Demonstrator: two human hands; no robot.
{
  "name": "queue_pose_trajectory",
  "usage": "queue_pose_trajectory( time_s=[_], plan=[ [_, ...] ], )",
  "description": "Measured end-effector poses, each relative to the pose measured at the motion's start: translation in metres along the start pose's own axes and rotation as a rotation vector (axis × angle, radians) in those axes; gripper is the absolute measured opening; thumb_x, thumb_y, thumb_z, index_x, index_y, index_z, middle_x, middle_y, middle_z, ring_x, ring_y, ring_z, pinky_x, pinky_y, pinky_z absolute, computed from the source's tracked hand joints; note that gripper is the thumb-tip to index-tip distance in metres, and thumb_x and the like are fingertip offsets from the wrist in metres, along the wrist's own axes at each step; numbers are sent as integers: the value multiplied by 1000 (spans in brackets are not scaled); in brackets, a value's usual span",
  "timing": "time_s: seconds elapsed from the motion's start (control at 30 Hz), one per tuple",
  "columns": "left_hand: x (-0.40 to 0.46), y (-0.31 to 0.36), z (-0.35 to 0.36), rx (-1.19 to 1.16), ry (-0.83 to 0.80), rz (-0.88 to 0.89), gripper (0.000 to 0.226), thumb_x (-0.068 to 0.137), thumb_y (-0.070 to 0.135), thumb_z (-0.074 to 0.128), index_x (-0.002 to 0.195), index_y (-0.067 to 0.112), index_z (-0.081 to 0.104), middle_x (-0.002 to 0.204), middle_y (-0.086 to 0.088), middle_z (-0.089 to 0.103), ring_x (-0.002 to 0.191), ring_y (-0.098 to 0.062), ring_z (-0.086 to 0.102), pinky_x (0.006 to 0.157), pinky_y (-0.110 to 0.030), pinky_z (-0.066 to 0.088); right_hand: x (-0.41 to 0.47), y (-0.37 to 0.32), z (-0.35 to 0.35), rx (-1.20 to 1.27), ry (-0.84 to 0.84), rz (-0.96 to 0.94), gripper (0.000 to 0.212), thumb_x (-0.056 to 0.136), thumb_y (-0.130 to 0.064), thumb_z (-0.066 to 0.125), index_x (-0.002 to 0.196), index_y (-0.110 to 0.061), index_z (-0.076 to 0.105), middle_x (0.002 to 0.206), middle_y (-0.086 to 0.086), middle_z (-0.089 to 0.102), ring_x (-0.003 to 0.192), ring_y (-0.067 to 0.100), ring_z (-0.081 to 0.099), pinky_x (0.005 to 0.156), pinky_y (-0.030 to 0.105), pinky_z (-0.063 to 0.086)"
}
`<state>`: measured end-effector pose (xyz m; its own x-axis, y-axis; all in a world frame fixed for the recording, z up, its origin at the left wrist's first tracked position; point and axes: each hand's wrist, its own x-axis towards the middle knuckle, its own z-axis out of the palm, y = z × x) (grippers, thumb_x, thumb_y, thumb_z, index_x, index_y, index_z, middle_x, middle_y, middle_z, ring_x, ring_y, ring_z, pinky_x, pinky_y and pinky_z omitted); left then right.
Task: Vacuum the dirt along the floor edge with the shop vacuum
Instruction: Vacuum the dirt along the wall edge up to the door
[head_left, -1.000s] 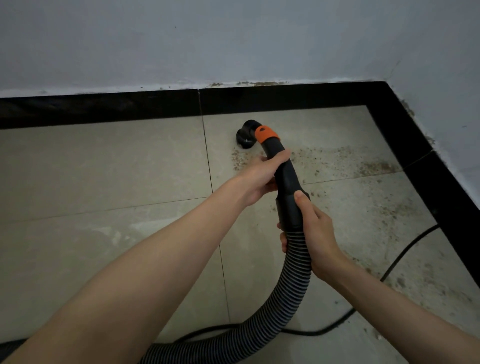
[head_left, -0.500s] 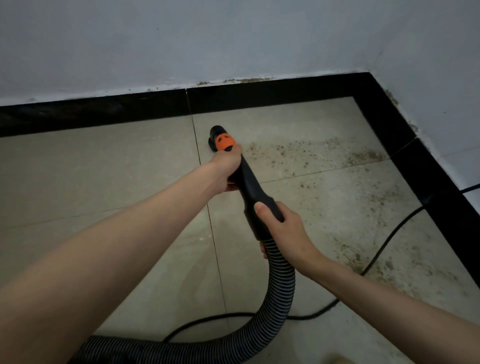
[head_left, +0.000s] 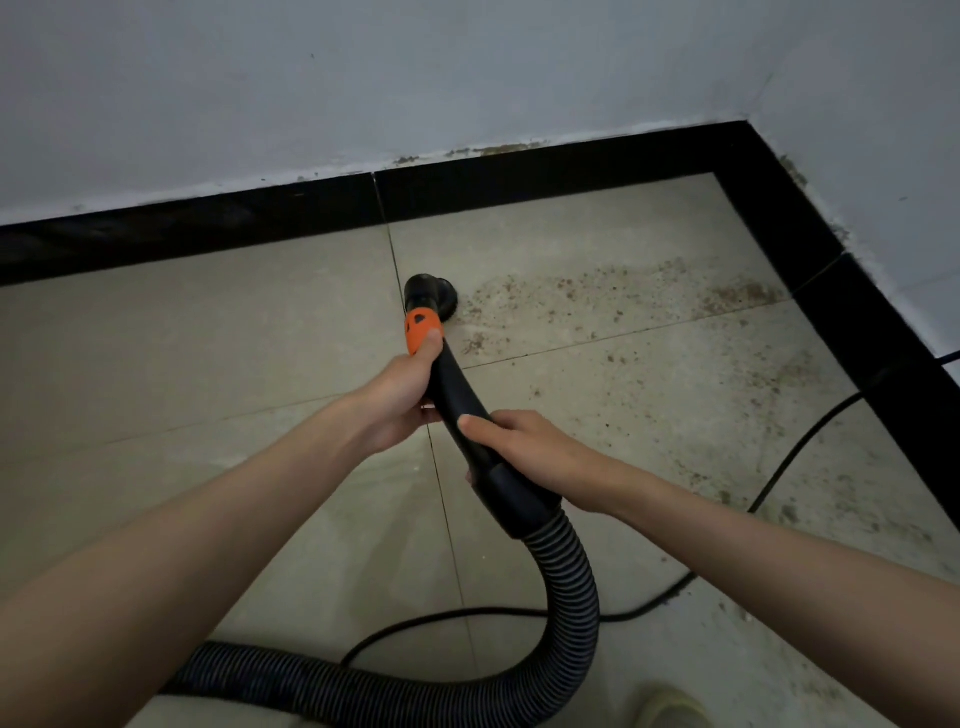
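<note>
At the left end of the brown dirt band (head_left: 613, 296) | round black brush nozzle (head_left: 428, 296) touches tile, near the black skirting (head_left: 519, 189) | left hand (head_left: 400, 395) grips rigid black wand (head_left: 457, 400) behind orange collar (head_left: 422, 330), right hand (head_left: 524, 447) grips it above ribbed grey hose (head_left: 569, 587) | advice: keep nozzle flat, sweep slowly right toward the corner, mind black cable (head_left: 800, 447).

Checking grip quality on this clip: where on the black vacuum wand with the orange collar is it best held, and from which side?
Best on the rigid black vacuum wand, not the ribbed grey hose, which would flex. Come from above, one hand per side: the left hand wraps it just behind the orange collar to steer the round nozzle; the right hand grips near the cuff. The wand slopes down-forward, favouring this.
</note>
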<state>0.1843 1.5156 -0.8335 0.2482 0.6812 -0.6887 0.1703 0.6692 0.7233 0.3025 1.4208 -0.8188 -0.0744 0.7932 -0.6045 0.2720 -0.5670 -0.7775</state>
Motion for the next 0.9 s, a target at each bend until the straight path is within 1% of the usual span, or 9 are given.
queue_pose_trajectory(
  time_s=[0.1, 0.2, 0.27, 0.33, 0.47, 0.53, 0.63, 0.77, 0.9],
  plan=[
    [1, -6, 1, -50, -41, -5, 43, 100, 43, 35, 112, 4, 47, 99, -4, 58, 88, -15, 57, 70, -28, 46, 3, 1, 0, 31, -48, 20, 28, 96, -38, 52, 96, -11, 57, 84, 12, 72, 72, 21, 67, 80, 40, 56],
    [1, -7, 4, -106, -69, -45, 38, 100, 41, 37, 103, 6, 50, 101, -6, 57, 89, -17, 57, 70, -29, 47, 5, 3, 0, -84, -19, -28, 24, 98, -37, 49, 91, -15, 51, 77, 8, 69, 63, 17, 65, 74, 37, 55],
    [3, -3, 7, -162, -28, -70, 35, 99, 39, 43, 105, 6, 50, 100, -7, 57, 87, -17, 56, 65, -28, 47, 7, 2, 2, -168, 27, -60, 25, 98, -39, 46, 87, -17, 49, 76, 7, 69, 61, 14, 64, 71, 34, 54],
    [7, 3, 12, -182, 64, -81, 37, 98, 38, 46, 115, 5, 46, 95, -7, 55, 82, -19, 55, 64, -29, 47, 8, 2, 5, -245, 58, -66, 27, 98, -43, 44, 86, -19, 48, 76, 4, 69, 64, 13, 65, 68, 30, 53],
    [16, 3, 19, -65, 175, -94, 47, 99, 45, 38, 120, 3, 42, 87, -11, 53, 76, -26, 57, 69, -38, 51, 10, 7, 13, -341, 93, -45, 39, 96, -52, 42, 95, -14, 51, 87, 10, 69, 80, 24, 68, 79, 40, 56],
    [20, -2, 16, -17, 169, -95, 55, 98, 50, 36, 124, 1, 41, 90, -12, 53, 85, -29, 57, 75, -41, 52, 11, 9, 14, -366, 100, -42, 43, 96, -54, 41, 99, -12, 52, 89, 11, 69, 81, 25, 68, 80, 42, 56],
    [21, -7, 12, -24, 145, -100, 56, 98, 51, 36, 121, 0, 42, 88, -10, 52, 85, -27, 55, 75, -40, 50, 11, 12, 15, -386, 95, -49, 46, 95, -54, 40, 101, -11, 52, 88, 11, 69, 80, 25, 68, 79, 43, 56],
    [21, -11, 19, -44, 174, -98, 57, 98, 50, 36, 125, 1, 40, 94, -12, 53, 90, -29, 56, 75, -40, 50, 12, 19, 11, -364, 101, -45, 43, 95, -55, 40, 94, -14, 52, 83, 9, 69, 77, 24, 68, 78, 44, 56],
    [25, -10, 29, -51, 157, -102, 58, 98, 50, 37, 132, 2, 37, 99, -10, 54, 87, -24, 56, 65, -35, 48, 11, 24, 1, -338, 122, -50, 37, 95, -54, 40, 85, -20, 50, 80, 7, 69, 74, 23, 68, 77, 43, 56]
  ],
)
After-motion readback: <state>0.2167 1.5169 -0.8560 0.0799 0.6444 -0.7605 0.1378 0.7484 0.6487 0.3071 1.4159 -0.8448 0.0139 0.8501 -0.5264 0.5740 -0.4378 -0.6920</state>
